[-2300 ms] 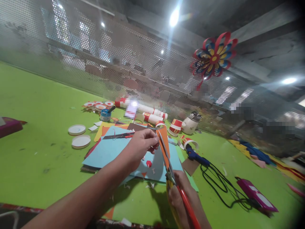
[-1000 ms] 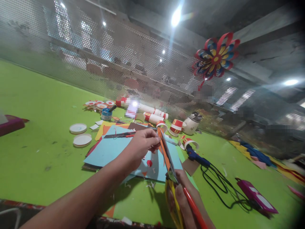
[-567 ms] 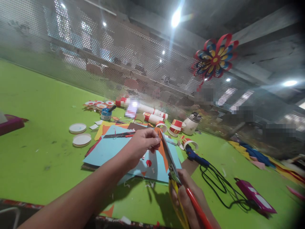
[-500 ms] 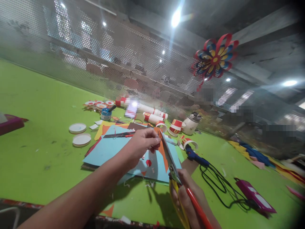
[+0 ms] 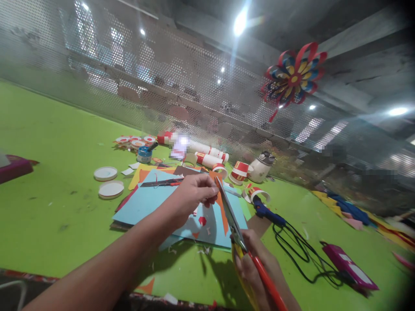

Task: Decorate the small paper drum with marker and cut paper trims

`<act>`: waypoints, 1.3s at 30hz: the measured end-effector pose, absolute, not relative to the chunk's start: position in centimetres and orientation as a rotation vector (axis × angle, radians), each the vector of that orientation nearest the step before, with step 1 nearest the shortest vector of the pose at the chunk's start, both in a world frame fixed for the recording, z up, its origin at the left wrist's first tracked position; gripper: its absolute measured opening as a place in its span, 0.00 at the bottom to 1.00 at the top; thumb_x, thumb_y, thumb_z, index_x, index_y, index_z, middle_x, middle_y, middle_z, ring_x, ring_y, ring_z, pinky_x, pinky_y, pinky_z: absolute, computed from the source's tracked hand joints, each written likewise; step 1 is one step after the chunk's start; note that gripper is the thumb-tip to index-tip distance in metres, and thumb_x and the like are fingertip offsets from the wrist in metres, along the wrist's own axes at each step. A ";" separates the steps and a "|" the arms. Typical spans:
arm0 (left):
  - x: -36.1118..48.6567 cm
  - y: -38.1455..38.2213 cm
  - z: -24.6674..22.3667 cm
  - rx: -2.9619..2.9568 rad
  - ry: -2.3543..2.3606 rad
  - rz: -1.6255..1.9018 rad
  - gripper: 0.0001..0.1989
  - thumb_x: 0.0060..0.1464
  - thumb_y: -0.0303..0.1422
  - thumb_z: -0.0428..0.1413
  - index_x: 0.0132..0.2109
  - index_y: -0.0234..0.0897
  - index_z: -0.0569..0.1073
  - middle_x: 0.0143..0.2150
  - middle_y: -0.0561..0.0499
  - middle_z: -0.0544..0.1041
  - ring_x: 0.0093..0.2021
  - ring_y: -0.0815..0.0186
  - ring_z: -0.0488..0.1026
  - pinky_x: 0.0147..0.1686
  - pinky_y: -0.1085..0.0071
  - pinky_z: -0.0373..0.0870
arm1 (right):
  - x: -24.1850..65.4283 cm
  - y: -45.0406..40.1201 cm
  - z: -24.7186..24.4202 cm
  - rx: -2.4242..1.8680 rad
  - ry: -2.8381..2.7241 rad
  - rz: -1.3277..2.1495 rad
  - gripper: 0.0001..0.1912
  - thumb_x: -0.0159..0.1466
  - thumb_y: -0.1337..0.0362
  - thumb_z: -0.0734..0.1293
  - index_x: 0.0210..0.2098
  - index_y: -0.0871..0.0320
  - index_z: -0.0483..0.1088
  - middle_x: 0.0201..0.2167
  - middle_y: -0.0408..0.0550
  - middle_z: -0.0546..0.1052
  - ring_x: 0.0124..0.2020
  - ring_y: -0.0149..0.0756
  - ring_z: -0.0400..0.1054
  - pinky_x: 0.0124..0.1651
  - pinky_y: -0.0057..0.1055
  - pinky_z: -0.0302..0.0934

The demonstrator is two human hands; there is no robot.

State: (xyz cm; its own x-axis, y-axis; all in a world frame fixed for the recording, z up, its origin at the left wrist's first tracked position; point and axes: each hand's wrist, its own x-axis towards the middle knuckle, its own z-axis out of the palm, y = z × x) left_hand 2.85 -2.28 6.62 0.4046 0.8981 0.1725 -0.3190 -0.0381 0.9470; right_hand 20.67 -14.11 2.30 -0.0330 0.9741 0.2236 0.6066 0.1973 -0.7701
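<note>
My left hand (image 5: 202, 192) is closed in a pinch above the stacked coloured paper; whatever it holds is too small to make out. In my right hand (image 5: 256, 259) are scissors (image 5: 231, 211) with one red and one yellow handle, their tips pointing up beside my left fingertips. The blades look nearly together. Light blue paper (image 5: 149, 205) tops the stack, with an orange piece (image 5: 223, 207), a small red hexagon (image 5: 202, 221) and white scraps on it. A dark-bladed tool (image 5: 158, 183) with red parts lies behind my left wrist.
Two white lids (image 5: 110, 189) and a blue jar (image 5: 144, 154) stand left on the green table (image 5: 65, 242). Red-and-white paper cups (image 5: 240, 172) and tubes lie behind. To the right are a blue glue gun (image 5: 267, 214), its black cord and a purple box (image 5: 350, 267).
The scissors' handles and my right hand have shifted very slightly. My left hand keeps its place and pinch.
</note>
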 end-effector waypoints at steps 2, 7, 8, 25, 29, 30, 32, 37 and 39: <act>2.9 -2.2 6.7 1.238 0.622 1.087 0.09 0.40 0.34 0.60 0.25 0.34 0.68 0.21 0.54 0.69 0.23 0.71 0.64 0.25 0.72 0.60 | 20.9 -14.0 2.2 -1.483 -1.745 0.609 0.27 0.65 0.38 0.53 0.43 0.54 0.63 0.29 0.43 0.65 0.26 0.33 0.56 0.29 0.31 0.48; 2.9 -2.2 6.7 1.239 0.620 1.082 0.09 0.40 0.34 0.60 0.24 0.35 0.68 0.21 0.55 0.69 0.23 0.71 0.64 0.25 0.72 0.61 | 21.6 -13.7 1.8 -1.526 -1.784 0.602 0.28 0.65 0.37 0.52 0.43 0.54 0.63 0.25 0.40 0.62 0.24 0.33 0.53 0.28 0.31 0.48; 2.9 -2.2 6.7 1.240 0.620 1.077 0.09 0.40 0.34 0.60 0.24 0.35 0.68 0.20 0.55 0.69 0.22 0.71 0.64 0.25 0.72 0.61 | 21.7 -13.7 1.8 -1.520 -1.791 0.594 0.28 0.65 0.37 0.52 0.43 0.55 0.63 0.25 0.41 0.63 0.24 0.33 0.54 0.28 0.31 0.48; 3.0 -2.2 6.6 1.232 0.623 1.080 0.09 0.42 0.33 0.60 0.24 0.35 0.68 0.20 0.54 0.69 0.22 0.71 0.63 0.26 0.71 0.60 | 21.3 -13.8 2.4 -1.463 -1.758 0.566 0.21 0.66 0.43 0.57 0.41 0.54 0.65 0.24 0.42 0.64 0.28 0.36 0.60 0.29 0.30 0.52; 3.0 -2.3 6.5 1.213 0.608 1.076 0.09 0.42 0.33 0.60 0.25 0.35 0.68 0.21 0.54 0.69 0.23 0.71 0.64 0.26 0.72 0.59 | 21.0 -13.6 2.5 -1.461 -1.712 0.570 0.19 0.67 0.45 0.57 0.40 0.54 0.65 0.27 0.42 0.66 0.25 0.33 0.56 0.28 0.29 0.51; 2.9 -2.3 6.5 1.206 0.611 1.078 0.09 0.43 0.33 0.60 0.25 0.35 0.68 0.21 0.54 0.69 0.23 0.71 0.64 0.26 0.72 0.59 | 21.0 -13.5 2.4 -1.463 -1.701 0.568 0.19 0.67 0.45 0.57 0.39 0.54 0.65 0.26 0.41 0.65 0.24 0.32 0.56 0.27 0.29 0.51; 2.9 -2.3 6.6 1.200 0.616 1.082 0.08 0.43 0.33 0.60 0.25 0.35 0.68 0.21 0.54 0.70 0.23 0.71 0.64 0.26 0.72 0.59 | 21.2 -13.1 1.9 -1.485 -1.687 0.549 0.19 0.67 0.45 0.57 0.39 0.54 0.65 0.24 0.40 0.64 0.22 0.31 0.55 0.25 0.28 0.50; 2.9 -2.1 6.5 1.197 0.597 1.085 0.09 0.45 0.32 0.60 0.25 0.34 0.68 0.21 0.53 0.71 0.23 0.71 0.66 0.27 0.73 0.61 | 22.1 -11.9 0.7 -1.623 -1.699 0.376 0.19 0.64 0.45 0.63 0.38 0.55 0.67 0.19 0.36 0.61 0.19 0.30 0.53 0.24 0.27 0.50; 2.9 -1.9 6.5 1.190 0.586 1.084 0.09 0.46 0.32 0.60 0.25 0.34 0.69 0.22 0.52 0.72 0.24 0.71 0.67 0.27 0.73 0.62 | 22.6 -11.5 0.5 -1.693 -1.728 0.292 0.18 0.63 0.46 0.65 0.38 0.55 0.68 0.18 0.37 0.63 0.19 0.31 0.57 0.25 0.27 0.52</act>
